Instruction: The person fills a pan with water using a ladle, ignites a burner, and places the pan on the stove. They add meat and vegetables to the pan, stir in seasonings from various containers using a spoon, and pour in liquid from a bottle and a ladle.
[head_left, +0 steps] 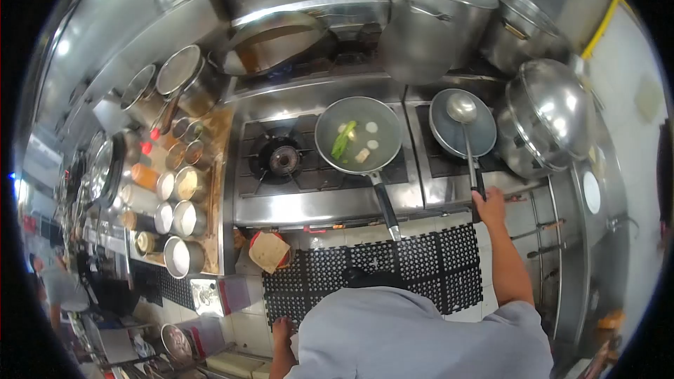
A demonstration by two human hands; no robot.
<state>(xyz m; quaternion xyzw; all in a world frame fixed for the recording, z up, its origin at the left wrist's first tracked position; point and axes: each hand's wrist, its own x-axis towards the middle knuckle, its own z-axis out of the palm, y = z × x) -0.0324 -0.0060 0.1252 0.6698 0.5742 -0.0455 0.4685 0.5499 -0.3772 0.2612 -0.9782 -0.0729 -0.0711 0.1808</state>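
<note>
Right hand [491,207] gripping just past the stove's [316,208] front edge, the ladle [467,142] running away from it.
The ladle is lying front to back, its bowl sitting within the outline of the small pan [444,130] towards the stove's right end. The right hand is the nearer one, grasping around a black handle [480,181] (whether the pan's alone or the ladle's too, I cannot tell), its forearm slanting forward. The left hand [283,328] is hanging low by the rubber mat's [435,260] near left corner; whether it is holding anything is not showing.
</note>
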